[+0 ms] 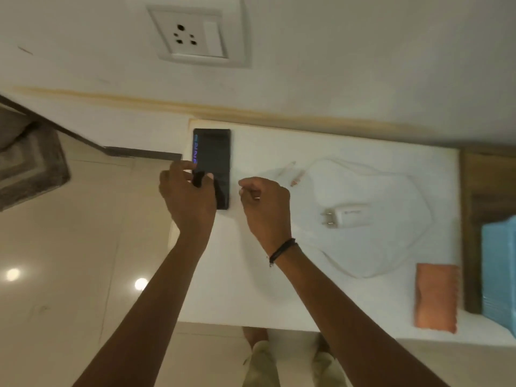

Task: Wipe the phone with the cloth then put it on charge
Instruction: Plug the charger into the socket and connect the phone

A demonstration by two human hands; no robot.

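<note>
A black phone [213, 163] lies face up at the far left of the white table [349, 152], with blue digits lit along its left edge. My left hand [187, 196] grips the phone's near left corner, thumb across the screen. My right hand [265, 208] hovers just right of the phone with its fingers curled in; nothing is clearly visible in them. The folded orange cloth [435, 297] rests near the table's front right edge. A white charger plug [346, 216] and its looped white cable [405, 247] lie mid-table, the cable tips [294, 174] close to my right hand.
A white wall socket with a switch [192, 34] sits on the wall above the phone. A light blue object [499, 275] stands at the right edge beside a wooden surface [480, 191]. A grey mat [30, 163] lies on the tiled floor to the left.
</note>
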